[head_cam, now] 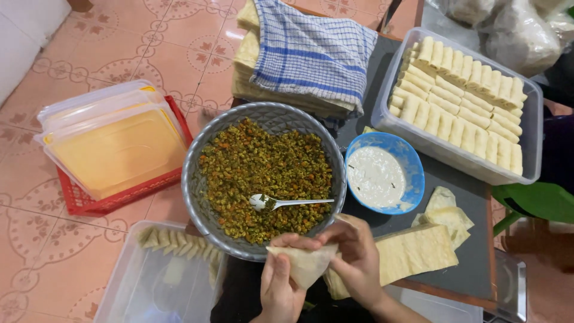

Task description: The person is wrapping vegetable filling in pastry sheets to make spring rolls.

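My left hand (280, 284) and my right hand (357, 258) both pinch a thin pale pastry sheet (305, 263), folded into a cone shape, at the bottom centre. Just above them stands a grey bowl (194, 179) full of green-brown minced filling (263, 170), with a white spoon (287, 202) lying in it. A blue bowl (412, 173) of white paste is to the right of it. A stack of pastry strips (412, 251) lies beside my right hand on the dark table (466, 263).
A clear tub (532, 119) of rolled pastries stands at the top right. A blue checked cloth (311, 51) covers a wrapper stack at the top. A clear tub (131, 287) with folded pieces sits at the bottom left, near a red basket (84, 200) of lids.
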